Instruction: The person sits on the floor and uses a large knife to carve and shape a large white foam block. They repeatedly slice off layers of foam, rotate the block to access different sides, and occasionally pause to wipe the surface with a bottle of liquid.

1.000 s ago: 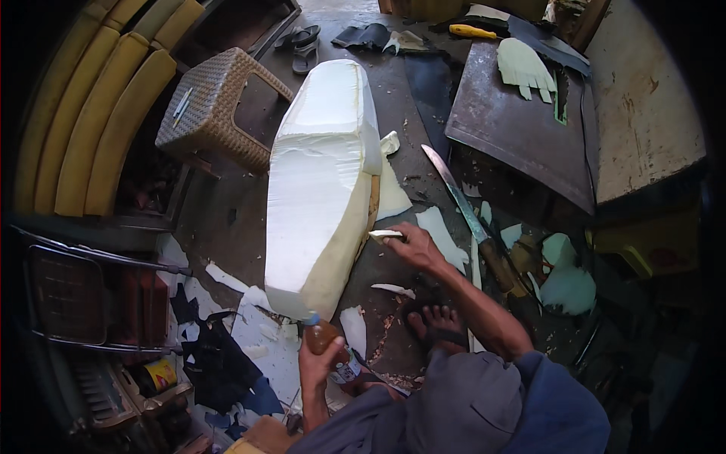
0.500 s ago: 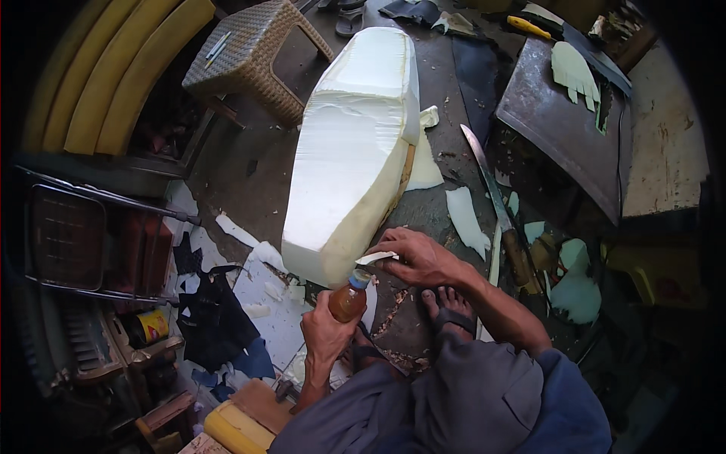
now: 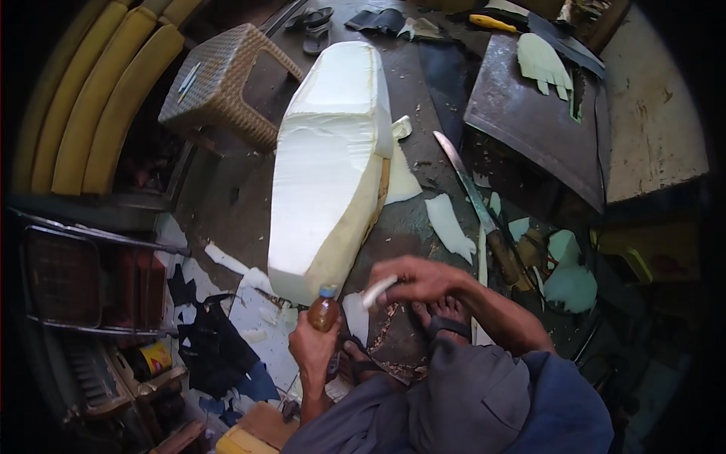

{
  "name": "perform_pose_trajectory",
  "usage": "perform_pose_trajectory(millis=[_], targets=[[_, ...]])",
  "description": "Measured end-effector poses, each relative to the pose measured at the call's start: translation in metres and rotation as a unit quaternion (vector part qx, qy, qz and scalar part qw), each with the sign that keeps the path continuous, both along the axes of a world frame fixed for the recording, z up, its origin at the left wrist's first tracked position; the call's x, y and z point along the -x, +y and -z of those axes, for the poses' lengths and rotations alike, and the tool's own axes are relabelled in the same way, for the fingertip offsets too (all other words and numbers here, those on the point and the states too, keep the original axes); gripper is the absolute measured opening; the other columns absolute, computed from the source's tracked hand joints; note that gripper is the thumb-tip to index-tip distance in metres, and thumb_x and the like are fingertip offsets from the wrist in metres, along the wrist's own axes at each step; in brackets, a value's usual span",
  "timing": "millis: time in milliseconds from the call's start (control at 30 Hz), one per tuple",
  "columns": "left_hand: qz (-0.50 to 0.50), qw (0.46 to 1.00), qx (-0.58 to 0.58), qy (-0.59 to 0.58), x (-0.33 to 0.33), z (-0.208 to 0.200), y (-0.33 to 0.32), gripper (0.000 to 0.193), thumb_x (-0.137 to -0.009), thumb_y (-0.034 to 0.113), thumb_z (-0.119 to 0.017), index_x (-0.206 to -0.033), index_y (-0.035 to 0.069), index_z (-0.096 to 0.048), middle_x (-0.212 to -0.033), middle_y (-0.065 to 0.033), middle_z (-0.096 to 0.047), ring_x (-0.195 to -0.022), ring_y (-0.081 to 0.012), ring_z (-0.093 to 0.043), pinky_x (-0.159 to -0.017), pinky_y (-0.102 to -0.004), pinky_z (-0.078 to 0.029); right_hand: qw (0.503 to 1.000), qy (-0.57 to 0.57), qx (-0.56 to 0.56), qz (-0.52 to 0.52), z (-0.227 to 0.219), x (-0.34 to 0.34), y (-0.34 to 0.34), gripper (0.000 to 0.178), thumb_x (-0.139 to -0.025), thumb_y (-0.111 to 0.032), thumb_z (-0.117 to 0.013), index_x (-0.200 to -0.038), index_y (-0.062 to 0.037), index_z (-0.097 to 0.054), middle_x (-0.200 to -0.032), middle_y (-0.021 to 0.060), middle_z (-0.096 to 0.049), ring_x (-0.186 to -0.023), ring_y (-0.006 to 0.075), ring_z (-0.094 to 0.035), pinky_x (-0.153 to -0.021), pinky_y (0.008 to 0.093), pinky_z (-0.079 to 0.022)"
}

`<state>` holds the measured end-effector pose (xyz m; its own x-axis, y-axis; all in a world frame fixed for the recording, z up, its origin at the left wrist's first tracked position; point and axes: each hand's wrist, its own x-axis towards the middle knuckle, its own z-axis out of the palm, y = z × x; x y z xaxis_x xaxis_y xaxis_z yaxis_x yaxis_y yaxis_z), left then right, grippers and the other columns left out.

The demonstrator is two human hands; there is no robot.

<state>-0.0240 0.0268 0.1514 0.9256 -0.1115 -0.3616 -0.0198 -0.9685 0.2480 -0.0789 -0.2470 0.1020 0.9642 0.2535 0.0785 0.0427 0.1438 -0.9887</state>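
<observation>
My left hand (image 3: 311,349) is wrapped round a bottle (image 3: 324,312) of amber-brown liquid, which stands nearly upright with a blue band at its top. Between the fingers of my right hand (image 3: 425,280), slightly smeared by motion, is a small white foam scrap (image 3: 380,291), held slanting. The scrap is to the right of the bottle and apart from it. Just beyond the bottle lies a long white foam seat (image 3: 321,178), its near end close to the bottle's top. Its right side is yellowish, with a brown edge underneath.
A long knife (image 3: 460,168) with a wooden handle lies right of the seat, among foam offcuts (image 3: 449,225). A woven-pattern stool (image 3: 215,79) stands at the far left, a dark metal sheet (image 3: 522,121) at the far right. Black scraps (image 3: 215,344) lie at the left near my feet.
My right hand has drawn away from the bottle's top, and the foam scrap has tipped from nearly flat to slanting. The bottle is lower and more upright. The whole view has shifted slightly.
</observation>
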Motion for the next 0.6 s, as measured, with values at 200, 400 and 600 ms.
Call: perform_pose_trajectory(millis=[200, 400, 600], targets=[[0.070, 0.981, 0.169, -0.061, -0.006, 0.016, 0.016, 0.052, -0.073, 0.026, -0.091, -0.111, 0.000, -0.066, -0.104, -0.0186, -0.069, -0.097, -0.0376, -0.069, -0.086, -0.0449, -0.053, 0.865, 0.120, 0.144, 0.465, 0.093, -0.062, -0.082, 0.030, -0.096, -0.015, -0.065, -0.124, -0.0094, -0.072, -0.097, 0.0099, -0.061, -0.091, 0.0229, -0.062, -0.082, 0.0339, -0.049], [0.075, 0.981, 0.171, -0.046, -0.005, 0.021, 0.019, 0.057, -0.074, 0.025, -0.090, -0.117, -0.002, -0.065, -0.113, -0.0191, -0.066, -0.105, -0.0361, -0.067, -0.091, -0.0436, -0.052, 0.848, 0.007, 0.214, 0.485, 0.104, -0.112, -0.112, 0.031, -0.097, -0.011, -0.063, -0.128, -0.0113, -0.071, -0.108, 0.0112, -0.063, -0.101, 0.0266, -0.064, -0.090, 0.0333, -0.050], [0.053, 0.983, 0.176, -0.018, -0.007, 0.021, 0.021, 0.058, -0.073, 0.023, -0.090, -0.120, -0.001, -0.065, -0.116, -0.0195, -0.066, -0.107, -0.0388, -0.066, -0.094, -0.0458, -0.052, 0.866, -0.012, 0.235, 0.442, 0.134, -0.099, -0.084, 0.041, -0.084, 0.001, -0.057, -0.120, -0.0112, -0.074, -0.109, 0.0159, -0.064, -0.101, 0.0339, -0.063, -0.093, 0.0409, -0.050]])
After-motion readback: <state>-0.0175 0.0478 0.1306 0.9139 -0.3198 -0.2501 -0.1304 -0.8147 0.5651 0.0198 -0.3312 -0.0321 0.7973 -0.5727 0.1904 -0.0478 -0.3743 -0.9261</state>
